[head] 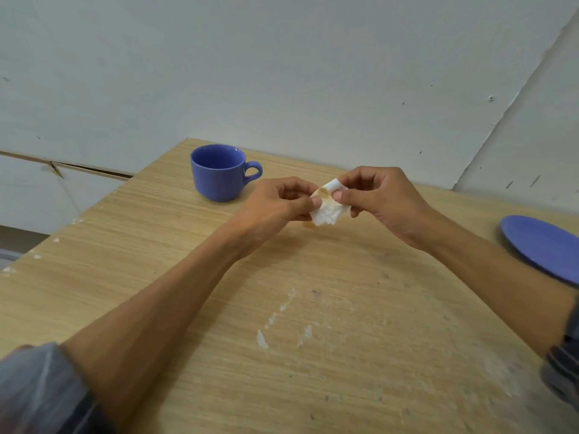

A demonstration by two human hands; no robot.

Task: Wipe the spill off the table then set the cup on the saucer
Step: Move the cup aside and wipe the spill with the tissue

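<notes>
You are holding a crumpled white tissue (329,208) just above the table (156,277), to the right of the cup (219,175) and nearer you. It is showing a brown stain, so it is likely damp there: soft, limp, easy to tear, best gripped on its dry white edges. Your left hand (282,205) and right hand (382,202) are meeting over it, each pinching it between thumb and fingertips. A small pale patch, perhaps leftover spill, is peeking out just beneath the tissue. The cup is standing upright, handle pointing toward the tissue; it looks glazed, hard, breakable and probably slick, so the handle is offering the surest hold. The saucer (539,242) is lying well to the cup's right, at the frame's edge.
</notes>
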